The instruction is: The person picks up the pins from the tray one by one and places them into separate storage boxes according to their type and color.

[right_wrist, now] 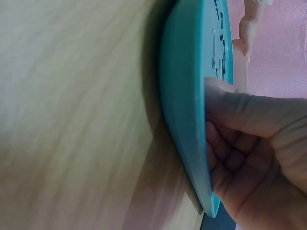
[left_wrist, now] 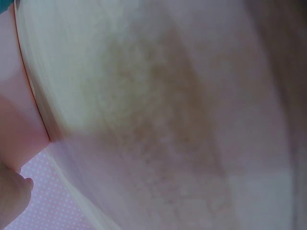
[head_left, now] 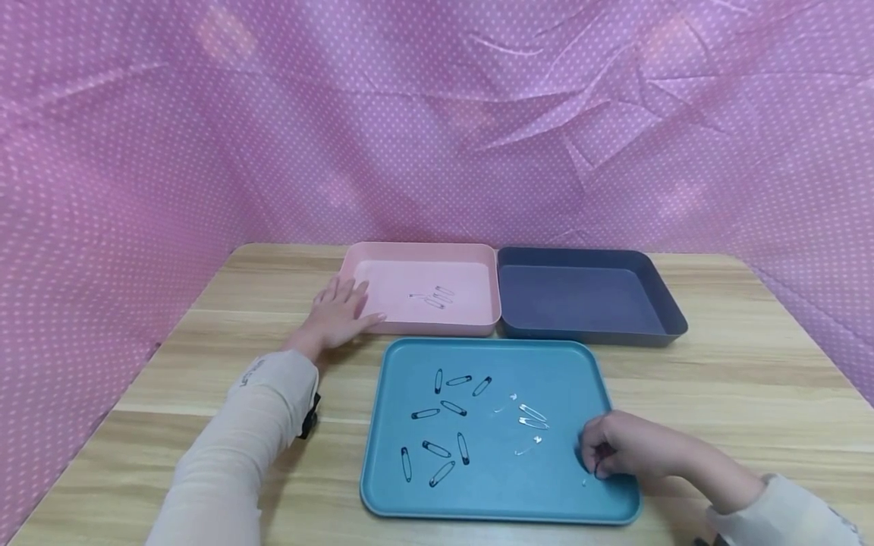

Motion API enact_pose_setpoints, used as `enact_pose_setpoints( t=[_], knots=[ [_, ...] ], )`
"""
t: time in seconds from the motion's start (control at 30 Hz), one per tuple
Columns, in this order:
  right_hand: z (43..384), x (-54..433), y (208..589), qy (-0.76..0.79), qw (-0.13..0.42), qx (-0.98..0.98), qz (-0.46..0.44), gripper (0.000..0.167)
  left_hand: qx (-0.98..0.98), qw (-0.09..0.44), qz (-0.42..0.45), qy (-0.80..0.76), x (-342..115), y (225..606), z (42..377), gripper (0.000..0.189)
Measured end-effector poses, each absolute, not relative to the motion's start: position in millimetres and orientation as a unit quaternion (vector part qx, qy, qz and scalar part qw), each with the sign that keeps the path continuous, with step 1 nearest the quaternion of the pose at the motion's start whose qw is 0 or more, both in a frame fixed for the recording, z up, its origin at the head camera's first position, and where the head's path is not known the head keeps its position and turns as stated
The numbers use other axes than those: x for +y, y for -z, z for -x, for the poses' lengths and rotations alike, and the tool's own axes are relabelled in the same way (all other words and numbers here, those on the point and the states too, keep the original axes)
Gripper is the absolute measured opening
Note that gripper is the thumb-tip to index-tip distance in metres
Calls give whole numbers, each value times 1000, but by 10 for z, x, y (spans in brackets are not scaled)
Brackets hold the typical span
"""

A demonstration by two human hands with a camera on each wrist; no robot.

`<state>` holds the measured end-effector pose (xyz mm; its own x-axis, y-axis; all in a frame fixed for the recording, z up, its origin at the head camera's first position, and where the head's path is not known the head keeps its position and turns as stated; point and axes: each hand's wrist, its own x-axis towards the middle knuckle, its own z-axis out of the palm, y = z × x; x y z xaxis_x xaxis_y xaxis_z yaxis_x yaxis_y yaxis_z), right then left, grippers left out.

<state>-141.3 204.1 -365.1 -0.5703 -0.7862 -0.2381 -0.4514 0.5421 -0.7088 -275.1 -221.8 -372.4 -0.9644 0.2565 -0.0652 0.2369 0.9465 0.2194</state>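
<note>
My left hand (head_left: 339,312) lies with fingers spread at the near left corner of the pink tray (head_left: 430,331), its thumb along the front rim. Part of that hand (left_wrist: 13,196) shows at the edge of the left wrist view. My right hand (head_left: 617,446) is low over the right side of the teal tray (head_left: 492,506), thumb and fingers curled together at a silver safety pin (head_left: 584,482), mostly covered by the hand. In the right wrist view the tray's rim hides the fingertips. Several silver safety pins (head_left: 533,423) lie left of this hand, and several black safety pins (head_left: 437,449) farther left.
Inside the pink tray are several safety pins (head_left: 437,297). A dark blue-grey tray (head_left: 580,299) adjoins it on the right, behind the teal tray. All three trays stand on a wooden table (head_left: 744,356), with a pink dotted cloth (head_left: 437,136) hanging behind.
</note>
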Motion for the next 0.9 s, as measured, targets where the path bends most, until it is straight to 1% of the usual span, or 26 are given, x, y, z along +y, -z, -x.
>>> enact_pose_setpoints(
  t=[0.2, 0.43, 0.63, 0.9],
  knots=[
    [1420, 2016, 3658, 283, 275, 843, 366, 19, 986, 44, -123, -101, -2229, 3739, 2761, 79],
    [1465, 2017, 3689, 329, 290, 842, 314, 13, 985, 45, -126, -106, -2229, 3741, 2765, 80],
    [1548, 1996, 3678, 358, 263, 836, 322, 9, 986, 49, -124, -104, -2228, 3753, 2775, 80],
    [1700, 1833, 3607, 397, 237, 841, 280, 7, 987, 50, -121, -89, -2227, 3747, 2787, 80]
  ],
)
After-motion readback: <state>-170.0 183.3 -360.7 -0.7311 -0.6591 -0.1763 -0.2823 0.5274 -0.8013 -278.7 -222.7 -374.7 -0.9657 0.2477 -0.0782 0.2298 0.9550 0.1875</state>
